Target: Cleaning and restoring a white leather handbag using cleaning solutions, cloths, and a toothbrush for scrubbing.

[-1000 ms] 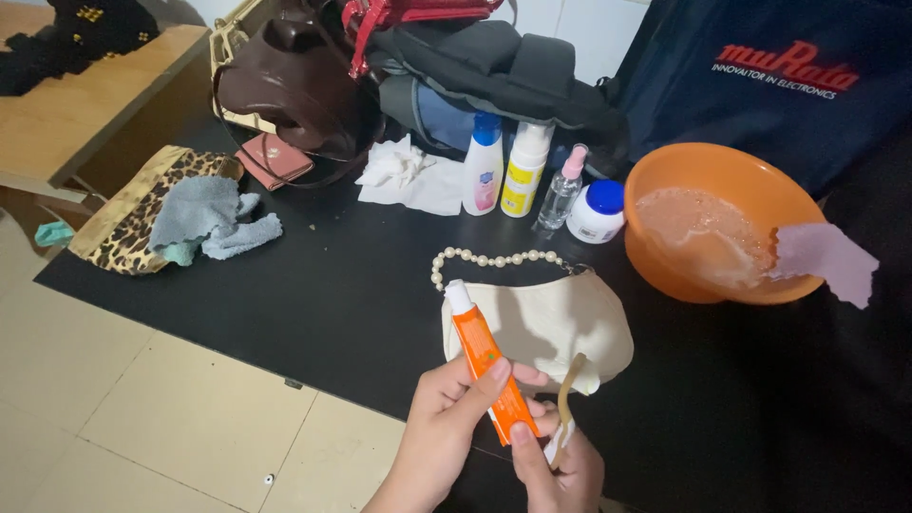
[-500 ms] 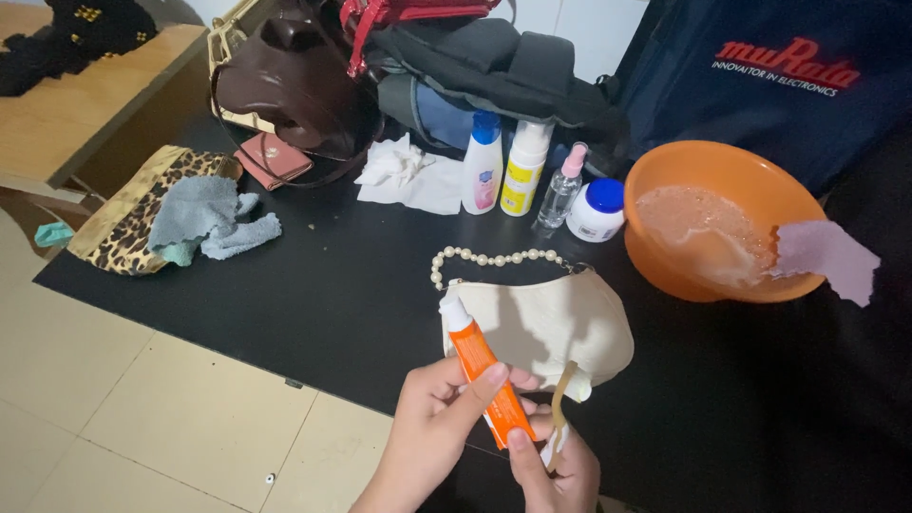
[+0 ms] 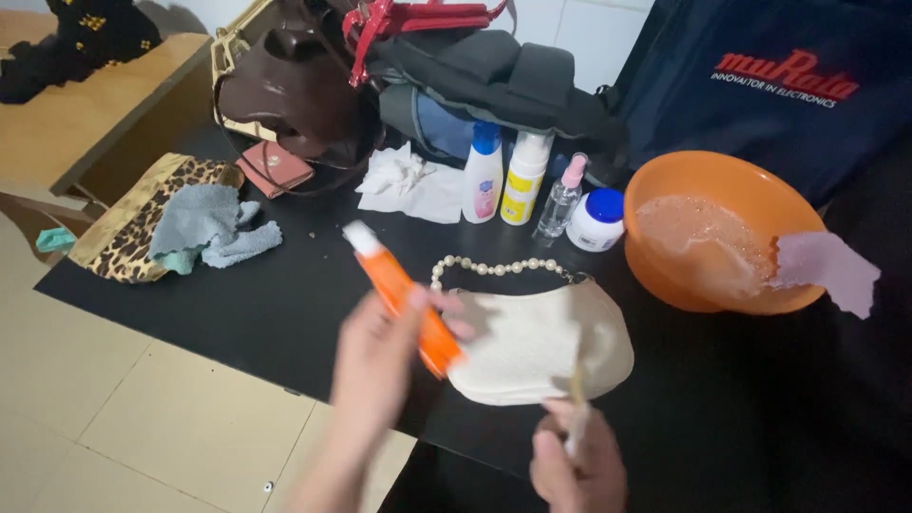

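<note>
Left hand closed around orange plastic tube with white cap, raised above black table. Right hand grips thin pale stick-like tool over cream fabric purse with pearl strap.

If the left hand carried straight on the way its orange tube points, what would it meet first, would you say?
Likely the crumpled white tissue: the left hand aims its white-capped orange tube up-left across bare black table. Depth is unclear.
</note>
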